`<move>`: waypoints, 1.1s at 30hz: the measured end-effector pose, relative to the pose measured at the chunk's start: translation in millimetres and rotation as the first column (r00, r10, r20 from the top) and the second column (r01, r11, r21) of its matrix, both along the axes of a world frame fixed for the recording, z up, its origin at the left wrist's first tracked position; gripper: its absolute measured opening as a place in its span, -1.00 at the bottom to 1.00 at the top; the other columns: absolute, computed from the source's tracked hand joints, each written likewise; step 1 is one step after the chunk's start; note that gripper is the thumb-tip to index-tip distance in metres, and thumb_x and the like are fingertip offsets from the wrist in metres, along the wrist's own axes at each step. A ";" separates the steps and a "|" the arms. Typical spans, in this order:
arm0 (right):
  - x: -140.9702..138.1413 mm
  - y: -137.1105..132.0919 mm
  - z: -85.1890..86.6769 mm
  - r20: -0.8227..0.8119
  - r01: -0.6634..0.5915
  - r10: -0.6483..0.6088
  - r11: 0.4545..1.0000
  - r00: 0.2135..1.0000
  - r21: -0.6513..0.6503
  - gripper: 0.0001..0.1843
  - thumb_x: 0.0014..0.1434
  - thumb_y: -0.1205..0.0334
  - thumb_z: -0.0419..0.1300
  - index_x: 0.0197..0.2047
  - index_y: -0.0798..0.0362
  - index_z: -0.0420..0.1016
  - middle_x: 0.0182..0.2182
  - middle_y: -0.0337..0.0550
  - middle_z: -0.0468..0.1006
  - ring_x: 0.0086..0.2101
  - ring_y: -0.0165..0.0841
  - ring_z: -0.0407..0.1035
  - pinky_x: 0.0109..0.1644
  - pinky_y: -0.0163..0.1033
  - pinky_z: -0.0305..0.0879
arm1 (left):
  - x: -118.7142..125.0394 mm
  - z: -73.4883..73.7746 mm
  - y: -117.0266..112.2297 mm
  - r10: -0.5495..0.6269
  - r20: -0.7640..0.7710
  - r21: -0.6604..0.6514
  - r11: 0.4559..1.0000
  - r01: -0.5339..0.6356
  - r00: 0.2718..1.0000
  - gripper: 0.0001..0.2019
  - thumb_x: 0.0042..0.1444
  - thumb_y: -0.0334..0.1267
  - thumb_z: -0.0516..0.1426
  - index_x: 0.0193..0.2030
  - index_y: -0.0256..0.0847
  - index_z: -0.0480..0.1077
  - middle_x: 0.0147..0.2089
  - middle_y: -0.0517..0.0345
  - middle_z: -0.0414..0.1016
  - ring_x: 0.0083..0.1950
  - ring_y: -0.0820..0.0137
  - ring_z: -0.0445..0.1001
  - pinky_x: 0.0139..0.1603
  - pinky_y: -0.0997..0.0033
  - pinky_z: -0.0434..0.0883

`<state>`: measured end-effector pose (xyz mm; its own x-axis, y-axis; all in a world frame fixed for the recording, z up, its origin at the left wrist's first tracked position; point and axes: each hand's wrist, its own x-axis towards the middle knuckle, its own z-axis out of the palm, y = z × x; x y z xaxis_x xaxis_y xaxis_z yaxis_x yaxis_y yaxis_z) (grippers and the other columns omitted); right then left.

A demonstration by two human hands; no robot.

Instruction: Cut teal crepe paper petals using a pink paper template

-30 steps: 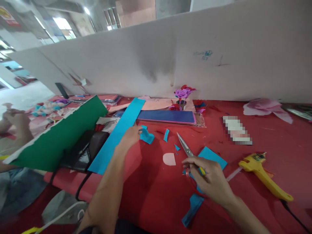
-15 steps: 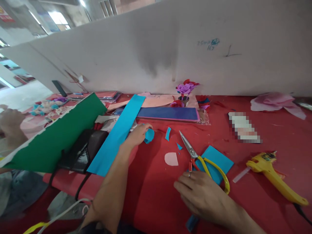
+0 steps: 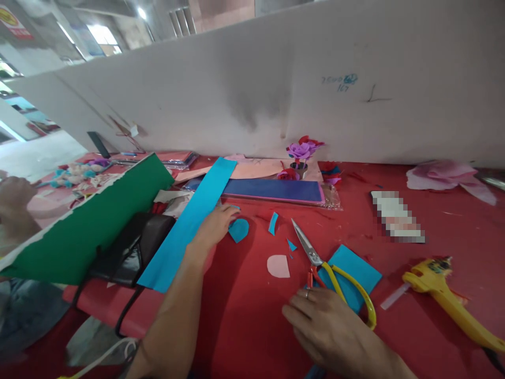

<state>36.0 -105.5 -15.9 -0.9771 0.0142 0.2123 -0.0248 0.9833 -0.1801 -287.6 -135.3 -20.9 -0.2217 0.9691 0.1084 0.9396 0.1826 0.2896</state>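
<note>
With a rounded blue piece point(image 3: 239, 230) apparently cut and a blue sheet point(image 3: 357, 268) seemingly left whole, your left hand point(image 3: 215, 223) reaches beside the piece and your right hand point(image 3: 321, 318) lies at the scissors point(image 3: 314, 257), neither grip discernible.

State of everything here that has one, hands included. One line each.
Scissors: lying down, blades look shut
Yellow glue gun: on its side, stick protruding
Flowerpot: upright, holding flowers
Green sheet: tilted up
Long blue strip: laid out
Left hand: beside blue cut piece, grip unclear
Right hand: at scissors handles, grip unclear
</note>
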 end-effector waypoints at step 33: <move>44.0 7.5 6.9 0.329 0.815 -0.748 0.501 0.577 -0.290 -0.48 0.17 0.44 0.13 0.21 0.20 0.24 -0.09 0.11 0.52 -0.14 -0.13 0.45 -0.13 -0.18 0.30 | 196.3 -7.5 -24.5 -0.138 0.353 -0.032 0.987 0.159 0.926 -0.86 0.04 -0.43 0.21 -0.22 -0.24 0.44 -0.18 0.04 0.44 -0.12 0.27 0.45 -0.08 0.28 0.40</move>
